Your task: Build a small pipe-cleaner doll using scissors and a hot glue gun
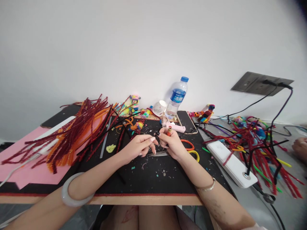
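My left hand is closed with thumb and index finger together at a small black piece, probably fuzzy stem; its other fingers curl below. Close beside it, my right hand is wrapped round a slim orange-red object with a gold-coloured end. Its exact kind is hidden by the fingers. Under my right wrist lie scissors with orange and yellow handles. Just beyond the hands rests a pink glue gun. A small multicoloured fuzzy figure stands behind my left hand.
Red and orange pipe cleaners are heaped on pink paper at left. A water bottle and paper cup lean near the wall. At right are a white power bank, cables, more pipe cleaners and another person's hand.
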The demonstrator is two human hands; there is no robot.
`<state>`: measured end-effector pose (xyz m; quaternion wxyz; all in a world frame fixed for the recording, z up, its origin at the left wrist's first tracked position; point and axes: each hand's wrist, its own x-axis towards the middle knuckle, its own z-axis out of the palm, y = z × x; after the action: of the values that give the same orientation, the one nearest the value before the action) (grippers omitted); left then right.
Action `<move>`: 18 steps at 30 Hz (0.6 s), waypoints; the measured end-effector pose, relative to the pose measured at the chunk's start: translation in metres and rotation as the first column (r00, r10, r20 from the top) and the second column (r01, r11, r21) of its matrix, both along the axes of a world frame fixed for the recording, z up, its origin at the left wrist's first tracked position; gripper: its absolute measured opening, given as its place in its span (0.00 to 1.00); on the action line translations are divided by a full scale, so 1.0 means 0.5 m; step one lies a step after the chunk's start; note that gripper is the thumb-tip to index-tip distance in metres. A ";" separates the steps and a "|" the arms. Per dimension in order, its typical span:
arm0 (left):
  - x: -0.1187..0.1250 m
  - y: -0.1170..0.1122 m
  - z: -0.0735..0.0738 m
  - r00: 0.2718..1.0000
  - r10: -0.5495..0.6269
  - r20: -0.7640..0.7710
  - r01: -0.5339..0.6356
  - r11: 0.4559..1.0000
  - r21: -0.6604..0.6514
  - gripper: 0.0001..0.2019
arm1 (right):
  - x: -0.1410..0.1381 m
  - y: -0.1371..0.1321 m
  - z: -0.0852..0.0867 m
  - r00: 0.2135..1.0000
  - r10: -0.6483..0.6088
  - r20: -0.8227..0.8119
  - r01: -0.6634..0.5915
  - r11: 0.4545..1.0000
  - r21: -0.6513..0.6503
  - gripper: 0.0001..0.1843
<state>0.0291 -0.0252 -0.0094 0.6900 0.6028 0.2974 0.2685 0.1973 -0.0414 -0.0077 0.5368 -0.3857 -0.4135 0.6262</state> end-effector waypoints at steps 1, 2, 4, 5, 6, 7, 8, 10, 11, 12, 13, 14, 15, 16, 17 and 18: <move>-0.001 0.001 0.000 1.000 0.003 0.024 -0.003 1.000 -0.025 0.17 | 0.000 0.000 0.000 1.000 0.009 0.003 -0.009 1.000 -0.006 0.13; -0.002 0.001 0.001 0.999 0.010 0.042 -0.008 0.999 -0.040 0.17 | 0.000 -0.001 0.000 1.000 0.021 0.001 -0.021 1.000 -0.011 0.13; -0.005 0.002 0.003 0.998 0.022 0.061 -0.018 0.998 -0.060 0.15 | 0.001 -0.001 0.000 0.999 0.048 -0.009 -0.048 0.999 -0.016 0.13; -0.006 0.002 0.004 0.998 0.020 0.066 -0.015 0.997 -0.074 0.14 | 0.001 -0.001 -0.001 0.998 0.059 -0.010 -0.060 0.998 -0.018 0.13; -0.007 0.002 0.005 0.997 0.014 0.072 -0.007 0.996 -0.092 0.13 | 0.001 -0.001 -0.001 0.998 0.066 -0.007 -0.066 0.998 -0.020 0.14; -0.007 0.002 0.006 0.997 0.008 0.077 0.001 0.994 -0.114 0.13 | 0.001 -0.001 -0.002 0.998 0.068 0.000 -0.068 0.997 -0.020 0.14; -0.007 0.002 0.006 0.997 0.004 0.082 0.007 0.991 -0.135 0.12 | 0.001 -0.001 -0.002 0.998 0.065 0.010 -0.064 0.998 -0.018 0.14; -0.006 0.002 0.008 0.996 0.021 0.088 -0.006 0.987 -0.163 0.12 | 0.001 0.000 -0.004 0.999 0.035 0.030 -0.035 0.999 0.002 0.14; -0.006 0.002 0.008 0.995 0.043 0.087 -0.028 0.985 -0.171 0.12 | 0.001 0.001 -0.005 0.999 0.009 0.038 -0.010 1.000 0.023 0.14; -0.005 0.003 0.010 0.994 0.071 0.082 -0.056 0.983 -0.176 0.12 | 0.001 0.003 -0.006 0.999 -0.021 0.045 0.019 0.999 0.050 0.15; -0.005 0.003 0.011 0.992 0.099 0.072 -0.085 0.980 -0.181 0.12 | 0.001 0.004 -0.006 0.997 -0.051 0.052 0.047 0.996 0.079 0.16; -0.005 0.003 0.012 0.990 0.126 0.058 -0.113 0.976 -0.185 0.13 | 0.001 0.006 -0.006 0.996 -0.075 0.057 0.069 0.992 0.106 0.16; -0.005 0.003 0.013 0.988 0.147 0.042 -0.137 0.972 -0.189 0.13 | 0.001 0.007 -0.007 0.994 -0.093 0.058 0.085 0.988 0.126 0.16; -0.004 0.003 0.014 0.986 0.162 0.024 -0.155 0.969 -0.191 0.13 | 0.001 0.009 -0.007 0.993 -0.106 0.056 0.097 0.986 0.136 0.16; -0.004 0.002 0.014 0.985 0.170 0.004 -0.166 0.967 -0.191 0.14 | 0.000 0.010 -0.008 0.992 -0.114 0.055 0.105 0.985 0.137 0.19; -0.003 0.001 0.013 0.985 0.171 -0.014 -0.171 0.967 -0.190 0.14 | 0.000 0.011 -0.010 0.991 -0.121 0.059 0.112 0.984 0.135 0.22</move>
<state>0.0275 -0.0246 -0.0029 0.7190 0.5059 0.3718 0.2981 0.1971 -0.0361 -0.0128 0.5826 -0.3937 -0.4484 0.5518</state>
